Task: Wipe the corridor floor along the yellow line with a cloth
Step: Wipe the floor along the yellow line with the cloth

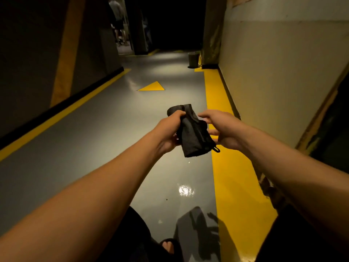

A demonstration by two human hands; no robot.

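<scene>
Apparently unfilled bucket (pixel 193 59) beyond hand-held cloth (pixel 192 132).

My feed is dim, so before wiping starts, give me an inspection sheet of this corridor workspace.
Surface: glossy grey corridor floor, a bright wet-looking glare patch near the person's feet.
Job's things: dark bunched cloth with a small hanging loop, held in the air, not on the floor; broad yellow floor line along the right wall.
Clutter: small dark speck on the floor.
Grippers: left hand grips the cloth's upper part; right hand is at the cloth's other side, grasp unclear.
Cables: nothing seen.
Surroundings: yellow floor triangle; dark bucket at the far end; another person far off; beige right wall.
</scene>
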